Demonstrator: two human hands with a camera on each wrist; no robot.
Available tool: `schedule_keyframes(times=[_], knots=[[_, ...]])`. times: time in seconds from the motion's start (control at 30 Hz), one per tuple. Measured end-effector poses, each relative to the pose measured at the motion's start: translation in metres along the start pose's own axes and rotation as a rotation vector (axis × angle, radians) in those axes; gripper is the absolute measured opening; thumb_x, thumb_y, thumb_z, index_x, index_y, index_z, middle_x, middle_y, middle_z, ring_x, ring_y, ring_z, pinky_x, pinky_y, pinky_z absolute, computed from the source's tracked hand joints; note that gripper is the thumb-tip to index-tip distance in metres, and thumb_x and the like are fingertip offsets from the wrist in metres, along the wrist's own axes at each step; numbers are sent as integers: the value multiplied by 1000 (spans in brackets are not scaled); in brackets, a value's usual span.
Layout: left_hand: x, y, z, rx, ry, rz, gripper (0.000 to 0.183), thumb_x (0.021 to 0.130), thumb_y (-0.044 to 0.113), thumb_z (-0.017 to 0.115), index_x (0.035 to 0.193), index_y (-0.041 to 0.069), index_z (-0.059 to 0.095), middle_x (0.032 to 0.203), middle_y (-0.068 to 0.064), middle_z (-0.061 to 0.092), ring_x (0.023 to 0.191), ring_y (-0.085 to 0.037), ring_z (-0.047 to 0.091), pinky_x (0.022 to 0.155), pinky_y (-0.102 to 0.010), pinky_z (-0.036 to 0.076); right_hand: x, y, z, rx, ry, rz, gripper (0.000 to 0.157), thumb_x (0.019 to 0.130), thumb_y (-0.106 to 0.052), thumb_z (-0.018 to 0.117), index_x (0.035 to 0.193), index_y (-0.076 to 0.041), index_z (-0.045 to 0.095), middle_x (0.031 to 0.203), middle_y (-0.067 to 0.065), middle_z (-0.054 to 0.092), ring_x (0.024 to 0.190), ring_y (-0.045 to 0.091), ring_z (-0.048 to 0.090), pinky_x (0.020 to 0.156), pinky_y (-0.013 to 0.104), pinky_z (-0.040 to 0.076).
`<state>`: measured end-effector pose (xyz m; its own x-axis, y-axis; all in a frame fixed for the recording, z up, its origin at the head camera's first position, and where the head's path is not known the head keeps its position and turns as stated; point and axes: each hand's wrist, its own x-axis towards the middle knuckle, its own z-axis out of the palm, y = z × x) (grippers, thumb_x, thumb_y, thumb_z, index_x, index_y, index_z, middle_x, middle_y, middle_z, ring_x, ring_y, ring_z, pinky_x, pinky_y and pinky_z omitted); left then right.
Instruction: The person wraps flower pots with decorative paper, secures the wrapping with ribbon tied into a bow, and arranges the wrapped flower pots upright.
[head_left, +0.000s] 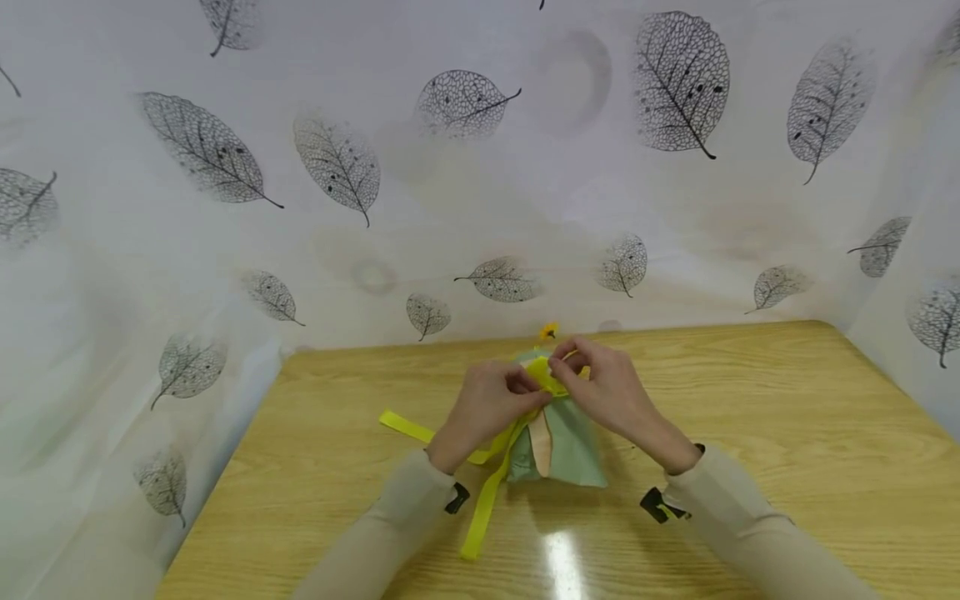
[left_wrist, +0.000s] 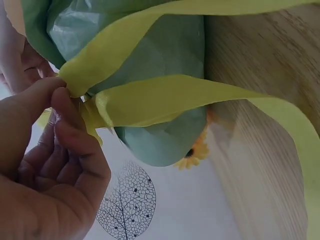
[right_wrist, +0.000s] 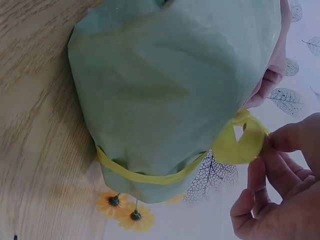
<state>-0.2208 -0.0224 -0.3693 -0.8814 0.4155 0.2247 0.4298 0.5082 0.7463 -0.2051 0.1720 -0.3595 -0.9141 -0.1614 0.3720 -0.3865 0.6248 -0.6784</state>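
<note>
A bundle in pale green wrapping paper (head_left: 576, 450) lies on the table, with orange-yellow flowers (right_wrist: 136, 216) at its far end. A yellow ribbon (left_wrist: 160, 100) goes round it. My left hand (head_left: 489, 404) pinches the ribbon between thumb and index finger where it gathers, and two tails run away from there. My right hand (head_left: 606, 387), on the other side, pinches a ribbon loop (right_wrist: 235, 150) with thumb and fingertips. A peach-coloured strip (head_left: 542, 446) shows on the front of the paper. Part of the gathered ribbon is hidden behind the left fingers.
The wooden table (head_left: 750, 417) extends to both sides of the bundle. One ribbon tail (head_left: 483, 521) reaches toward the near edge, another (head_left: 405, 426) to the left. A white cloth (head_left: 480, 200) with leaf prints hangs behind the table. Dark straps (head_left: 662, 505) sit at the wrists.
</note>
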Motion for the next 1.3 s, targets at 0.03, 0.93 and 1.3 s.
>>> schedule_keyframes(times=[0.03,0.93,1.3], knots=[[1,0,1,2,8,2,15,88,25,82,86,11,78,83,-1,77,67,-2,66,62,-19,56,0,-1,0,-5,10,-2,8,101,-19,64,99,-14,71,89,6,78,55,7,54,49,24,42],[-1,-10,-9,-350,-108,-139,21,99,23,70,112,8,74,104,-9,78,91,-16,75,77,-29,62,-2,6,5,115,-56,5,6,99,-12,66,99,-11,71,87,6,78,73,13,73,59,25,54],[10,-14,-4,-142,65,130,23,99,22,70,116,7,74,111,-11,75,82,-16,71,69,-22,59,-2,4,3,79,-52,-10,6,99,-13,67,99,-13,73,82,0,75,69,9,67,58,24,53]])
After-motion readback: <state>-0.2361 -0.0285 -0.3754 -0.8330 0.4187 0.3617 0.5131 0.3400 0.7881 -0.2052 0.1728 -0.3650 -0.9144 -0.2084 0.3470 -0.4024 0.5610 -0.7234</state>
